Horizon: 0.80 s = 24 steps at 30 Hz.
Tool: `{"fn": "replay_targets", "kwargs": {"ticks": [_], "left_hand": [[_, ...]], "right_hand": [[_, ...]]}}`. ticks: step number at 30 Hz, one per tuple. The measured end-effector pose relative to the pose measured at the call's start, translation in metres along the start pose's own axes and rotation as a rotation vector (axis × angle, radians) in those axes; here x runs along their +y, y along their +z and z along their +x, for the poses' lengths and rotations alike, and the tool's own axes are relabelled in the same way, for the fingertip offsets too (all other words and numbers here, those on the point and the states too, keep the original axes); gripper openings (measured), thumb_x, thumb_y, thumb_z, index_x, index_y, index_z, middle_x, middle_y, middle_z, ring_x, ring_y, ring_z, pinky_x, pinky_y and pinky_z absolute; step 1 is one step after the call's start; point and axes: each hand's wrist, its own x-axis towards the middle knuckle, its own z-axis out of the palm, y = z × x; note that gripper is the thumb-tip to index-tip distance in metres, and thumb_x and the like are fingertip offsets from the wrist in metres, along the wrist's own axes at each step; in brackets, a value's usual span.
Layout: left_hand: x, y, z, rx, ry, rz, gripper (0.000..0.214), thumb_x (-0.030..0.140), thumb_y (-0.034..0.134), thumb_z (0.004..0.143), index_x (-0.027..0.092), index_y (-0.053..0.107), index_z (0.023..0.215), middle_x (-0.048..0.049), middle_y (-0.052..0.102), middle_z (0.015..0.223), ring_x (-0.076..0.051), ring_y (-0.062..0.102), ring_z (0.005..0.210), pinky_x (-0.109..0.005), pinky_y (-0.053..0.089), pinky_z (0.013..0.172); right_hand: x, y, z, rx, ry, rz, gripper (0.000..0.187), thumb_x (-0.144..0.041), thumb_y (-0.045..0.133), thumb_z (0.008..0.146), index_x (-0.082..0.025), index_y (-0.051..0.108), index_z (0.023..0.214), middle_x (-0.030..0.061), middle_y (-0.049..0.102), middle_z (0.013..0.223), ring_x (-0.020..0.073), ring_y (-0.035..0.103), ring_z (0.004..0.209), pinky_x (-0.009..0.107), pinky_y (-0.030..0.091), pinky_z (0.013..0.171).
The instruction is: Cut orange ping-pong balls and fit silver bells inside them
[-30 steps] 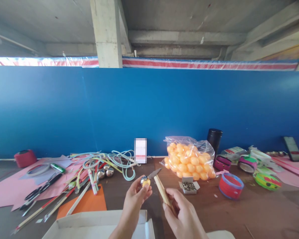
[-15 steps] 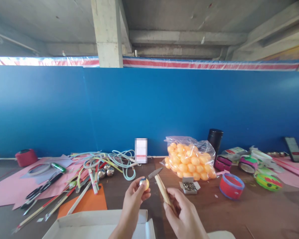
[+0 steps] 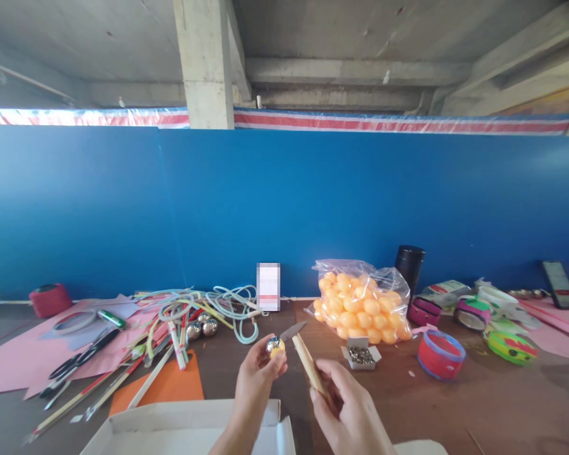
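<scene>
My left hand point(image 3: 260, 366) is closed around a small shiny ball point(image 3: 275, 346), silver on top and yellowish lower down, pinched between thumb and fingers. A wooden-handled hammer point(image 3: 308, 366) is gripped in my right hand point(image 3: 344, 398), its narrow metal head point(image 3: 294, 330) pointing up and toward the ball. The head is close to the ball's upper right side; whether they touch I cannot tell. Below my left hand lies an open white cardboard box point(image 3: 171, 417). Right of the hammer stands a small open box of metal pieces point(image 3: 361, 355).
Behind is a clear bag of orange balls point(image 3: 360, 306) beside a black cylinder point(image 3: 410, 268). At left are tangled light-blue cords point(image 3: 232, 303), several shiny balls point(image 3: 209, 327), scissors point(image 3: 83, 355) and orange paper point(image 3: 183, 382). A red-and-blue tape roll point(image 3: 440, 355) sits at right.
My left hand has turned the ball and lowered its thumb, so more of the ball's shiny surface shows. The hammer has shifted slightly left and down in my right hand.
</scene>
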Motion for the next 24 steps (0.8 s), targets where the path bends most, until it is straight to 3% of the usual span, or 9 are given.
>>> {"fn": "replay_targets", "kwargs": {"ticks": [10,24], "left_hand": [[-0.0039,-0.0027,0.0020,0.029,0.074,0.135,0.060,0.035,0.079,0.056,0.012,0.059,0.107,-0.0054,0.066,0.082,-0.017,0.065,0.070,-0.029,0.056,0.063],[-0.0013,-0.0005,-0.0019,0.064,0.117,0.254,0.051,0.035,0.073,0.061,0.014,0.059,0.106,-0.0003,0.063,0.073,-0.014,0.062,0.062,-0.024,0.051,0.058]], "right_hand": [[0.0101,0.0095,-0.0013,0.042,-0.092,-0.062,0.028,-0.015,0.045,0.076,-0.021,0.052,0.103,0.0053,0.064,0.085,0.0168,0.061,0.067,0.023,0.050,0.057],[0.0098,0.0099,-0.0013,0.035,-0.084,-0.069,0.028,-0.015,0.046,0.074,-0.021,0.054,0.101,0.0045,0.066,0.083,0.0169,0.062,0.065,0.024,0.051,0.057]]}}
